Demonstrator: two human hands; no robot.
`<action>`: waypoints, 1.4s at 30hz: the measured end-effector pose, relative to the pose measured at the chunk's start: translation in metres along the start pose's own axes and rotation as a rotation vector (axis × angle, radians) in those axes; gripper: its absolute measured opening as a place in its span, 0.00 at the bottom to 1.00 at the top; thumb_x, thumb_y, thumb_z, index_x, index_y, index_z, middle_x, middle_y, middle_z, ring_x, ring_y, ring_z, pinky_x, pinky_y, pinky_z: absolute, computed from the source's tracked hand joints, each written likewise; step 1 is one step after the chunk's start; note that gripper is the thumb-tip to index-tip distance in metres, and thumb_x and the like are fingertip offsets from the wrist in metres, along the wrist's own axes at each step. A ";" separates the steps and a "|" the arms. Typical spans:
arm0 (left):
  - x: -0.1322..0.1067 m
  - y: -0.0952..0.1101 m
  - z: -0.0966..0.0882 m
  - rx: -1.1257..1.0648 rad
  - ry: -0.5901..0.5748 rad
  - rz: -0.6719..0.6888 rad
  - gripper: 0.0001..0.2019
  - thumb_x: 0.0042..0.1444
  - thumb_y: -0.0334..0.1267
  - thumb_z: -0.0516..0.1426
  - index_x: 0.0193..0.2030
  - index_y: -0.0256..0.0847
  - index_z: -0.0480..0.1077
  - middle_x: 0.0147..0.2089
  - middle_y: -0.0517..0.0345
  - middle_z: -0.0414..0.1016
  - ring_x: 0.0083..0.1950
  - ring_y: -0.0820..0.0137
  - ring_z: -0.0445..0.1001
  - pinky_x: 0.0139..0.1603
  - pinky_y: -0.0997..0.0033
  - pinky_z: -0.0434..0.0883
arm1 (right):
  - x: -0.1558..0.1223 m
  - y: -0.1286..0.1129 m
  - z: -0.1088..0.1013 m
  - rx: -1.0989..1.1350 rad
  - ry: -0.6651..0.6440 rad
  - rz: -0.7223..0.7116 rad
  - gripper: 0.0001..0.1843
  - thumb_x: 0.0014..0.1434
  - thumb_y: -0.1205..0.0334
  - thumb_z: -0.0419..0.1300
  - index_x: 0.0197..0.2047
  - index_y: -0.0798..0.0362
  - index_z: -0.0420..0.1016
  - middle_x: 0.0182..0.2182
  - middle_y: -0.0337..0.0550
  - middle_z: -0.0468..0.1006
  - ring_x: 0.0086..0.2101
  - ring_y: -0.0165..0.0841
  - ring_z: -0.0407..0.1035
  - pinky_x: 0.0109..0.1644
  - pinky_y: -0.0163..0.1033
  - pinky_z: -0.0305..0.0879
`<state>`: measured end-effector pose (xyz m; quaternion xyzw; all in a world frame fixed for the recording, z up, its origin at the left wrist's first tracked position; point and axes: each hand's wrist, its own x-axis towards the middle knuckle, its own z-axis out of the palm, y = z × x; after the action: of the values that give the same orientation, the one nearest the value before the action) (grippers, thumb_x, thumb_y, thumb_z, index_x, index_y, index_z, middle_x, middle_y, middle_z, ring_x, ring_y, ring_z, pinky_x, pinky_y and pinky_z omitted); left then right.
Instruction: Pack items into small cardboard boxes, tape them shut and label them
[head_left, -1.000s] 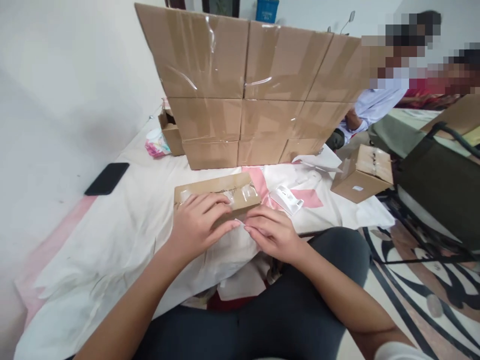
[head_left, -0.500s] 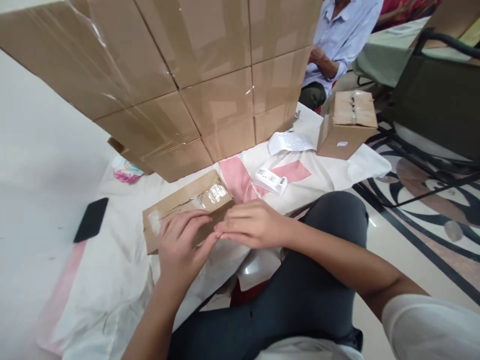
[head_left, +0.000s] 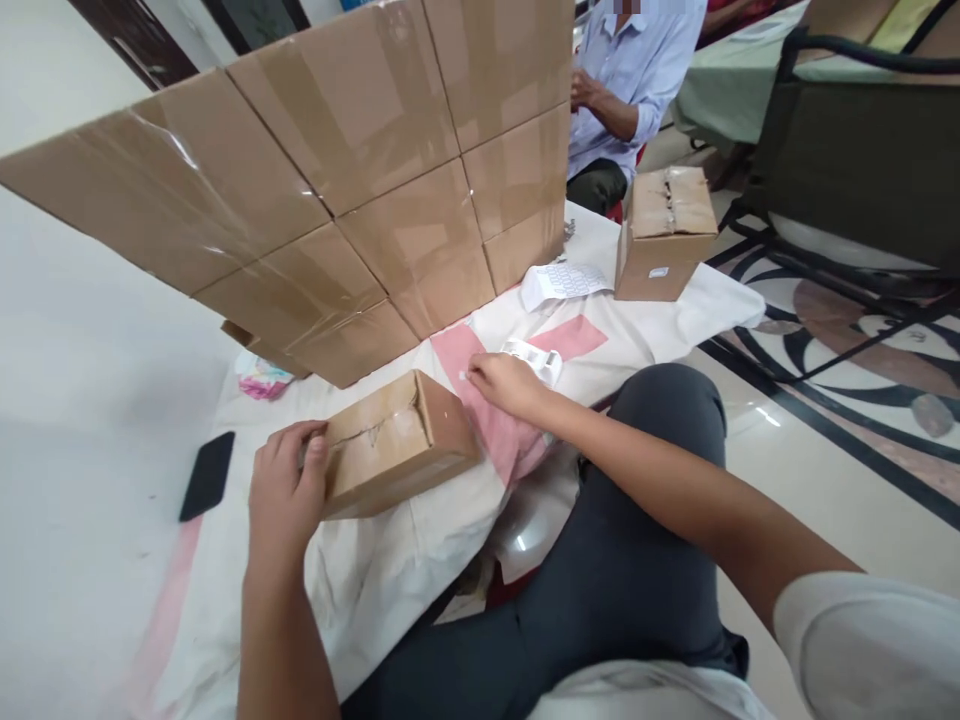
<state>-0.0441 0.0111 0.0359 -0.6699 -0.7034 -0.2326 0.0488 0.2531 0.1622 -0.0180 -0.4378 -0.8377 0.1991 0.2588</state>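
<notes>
A person's left hand (head_left: 289, 485) lies partly open over the left end of a box (head_left: 382, 425), thumb on its top, while the right hand (head_left: 506, 385) hovers over the cloth (head_left: 360, 580) past the far end, fingertips drawn together on what appears to be a white bit (head_left: 463, 377) too small to identify. The taped box rests on the cloth between the hands, slanting across the view.

How firmly the left hand grips cannot be told; a light, even hold low on the end would likely serve best, as the top looks creased along its seam and could give under pressure. So slight a piece probably calls for a pinch at its very edge, the wrist clear of the white device (head_left: 553, 366) partly hidden behind it. Farther off, a printed sheet (head_left: 574, 282) lies near a second box (head_left: 664, 258); a taped stack (head_left: 375, 170) stands behind.
</notes>
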 end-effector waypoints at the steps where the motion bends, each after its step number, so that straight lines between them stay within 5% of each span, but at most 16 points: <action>1: 0.000 -0.005 -0.001 -0.025 -0.027 -0.006 0.18 0.70 0.48 0.44 0.53 0.43 0.69 0.54 0.43 0.73 0.58 0.50 0.69 0.57 0.46 0.65 | -0.002 -0.004 0.006 0.000 -0.020 -0.037 0.10 0.69 0.62 0.54 0.41 0.54 0.76 0.41 0.47 0.82 0.39 0.36 0.74 0.37 0.37 0.55; 5: -0.001 -0.010 -0.001 -0.020 0.005 -0.039 0.21 0.69 0.50 0.42 0.52 0.41 0.70 0.54 0.44 0.73 0.58 0.51 0.68 0.60 0.46 0.64 | -0.011 -0.016 0.012 0.005 -0.051 -0.119 0.11 0.70 0.65 0.52 0.45 0.55 0.75 0.46 0.48 0.80 0.42 0.36 0.74 0.39 0.37 0.57; 12: -0.002 0.010 0.005 -0.002 -0.008 -0.072 0.23 0.69 0.53 0.42 0.53 0.42 0.70 0.56 0.46 0.73 0.61 0.54 0.67 0.65 0.50 0.61 | -0.028 -0.030 -0.007 -0.002 -0.147 -0.212 0.13 0.70 0.65 0.51 0.46 0.55 0.76 0.45 0.48 0.80 0.45 0.39 0.74 0.41 0.38 0.60; 16: 0.000 0.020 0.007 0.009 -0.007 -0.091 0.22 0.68 0.53 0.43 0.52 0.43 0.70 0.55 0.48 0.73 0.59 0.55 0.66 0.63 0.51 0.62 | -0.035 -0.039 -0.012 0.030 -0.222 -0.121 0.13 0.67 0.69 0.51 0.45 0.57 0.77 0.44 0.51 0.82 0.45 0.40 0.75 0.41 0.38 0.60; 19: 0.002 0.023 0.009 0.029 -0.006 -0.112 0.21 0.68 0.53 0.43 0.51 0.44 0.70 0.53 0.50 0.73 0.57 0.55 0.66 0.61 0.53 0.64 | -0.042 -0.043 -0.023 0.129 -0.443 -0.077 0.11 0.65 0.70 0.54 0.42 0.59 0.78 0.40 0.51 0.82 0.39 0.38 0.75 0.38 0.36 0.61; 22: 0.005 0.020 0.009 0.025 -0.023 -0.112 0.20 0.68 0.53 0.44 0.50 0.45 0.70 0.53 0.51 0.73 0.57 0.56 0.67 0.60 0.54 0.64 | -0.043 -0.039 -0.044 0.294 -0.808 -0.147 0.10 0.64 0.69 0.56 0.42 0.60 0.79 0.34 0.47 0.82 0.34 0.33 0.74 0.36 0.34 0.62; 24: 0.006 0.017 0.009 0.010 -0.034 -0.103 0.20 0.68 0.53 0.44 0.51 0.45 0.69 0.53 0.51 0.73 0.57 0.56 0.66 0.61 0.54 0.63 | -0.039 -0.030 -0.058 0.420 -1.061 -0.192 0.12 0.66 0.65 0.56 0.42 0.61 0.80 0.33 0.45 0.82 0.34 0.32 0.75 0.38 0.33 0.64; 26: 0.006 0.013 0.009 0.003 -0.037 -0.097 0.20 0.68 0.53 0.44 0.51 0.44 0.69 0.53 0.51 0.73 0.58 0.56 0.66 0.61 0.53 0.63 | -0.032 -0.019 -0.066 0.478 -1.163 -0.201 0.16 0.66 0.58 0.58 0.44 0.61 0.82 0.35 0.46 0.82 0.37 0.34 0.76 0.42 0.34 0.67; 29: 0.006 0.008 0.010 -0.009 -0.041 -0.076 0.20 0.68 0.54 0.44 0.51 0.45 0.69 0.54 0.51 0.72 0.58 0.55 0.66 0.62 0.53 0.62 | -0.025 -0.009 -0.057 0.508 -0.807 -0.170 0.32 0.57 0.47 0.68 0.59 0.58 0.76 0.52 0.51 0.80 0.52 0.42 0.73 0.56 0.39 0.66; 31: 0.005 0.005 0.012 -0.021 -0.038 -0.053 0.20 0.68 0.54 0.44 0.51 0.45 0.68 0.54 0.51 0.73 0.58 0.56 0.66 0.62 0.52 0.62 | -0.027 -0.010 -0.039 0.551 -0.552 -0.206 0.56 0.47 0.45 0.75 0.73 0.53 0.57 0.67 0.54 0.64 0.66 0.45 0.59 0.68 0.42 0.56; 33: 0.005 0.003 0.013 -0.024 -0.029 -0.031 0.20 0.68 0.54 0.44 0.51 0.45 0.68 0.54 0.51 0.73 0.58 0.56 0.66 0.62 0.52 0.62 | -0.034 -0.017 -0.017 0.576 -0.471 -0.251 0.75 0.41 0.42 0.77 0.78 0.52 0.34 0.75 0.57 0.43 0.72 0.47 0.42 0.73 0.45 0.46; 35: 0.004 0.000 0.014 -0.025 -0.018 -0.015 0.20 0.68 0.54 0.44 0.50 0.44 0.68 0.53 0.51 0.73 0.57 0.56 0.67 0.62 0.51 0.62 | -0.040 -0.026 0.001 0.562 -0.417 -0.262 0.83 0.38 0.40 0.77 0.77 0.54 0.21 0.75 0.62 0.32 0.74 0.49 0.34 0.74 0.48 0.42; 39: 0.004 -0.002 0.016 -0.034 -0.007 0.020 0.20 0.68 0.55 0.44 0.50 0.44 0.68 0.53 0.51 0.73 0.57 0.55 0.67 0.62 0.50 0.62 | -0.030 -0.022 -0.002 0.499 -0.302 -0.383 0.77 0.45 0.36 0.74 0.78 0.51 0.24 0.75 0.59 0.38 0.73 0.47 0.36 0.74 0.49 0.45; 42: 0.003 0.000 0.017 -0.034 0.003 0.023 0.21 0.68 0.56 0.44 0.50 0.45 0.68 0.53 0.50 0.73 0.57 0.55 0.66 0.62 0.50 0.62 | -0.001 0.009 -0.036 0.335 -0.050 -0.309 0.43 0.66 0.41 0.57 0.76 0.47 0.48 0.71 0.53 0.54 0.70 0.42 0.49 0.72 0.49 0.50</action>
<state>-0.0400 0.0204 0.0221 -0.6782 -0.6916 -0.2449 0.0409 0.2815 0.1704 0.0052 -0.2501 -0.8563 0.3039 0.3344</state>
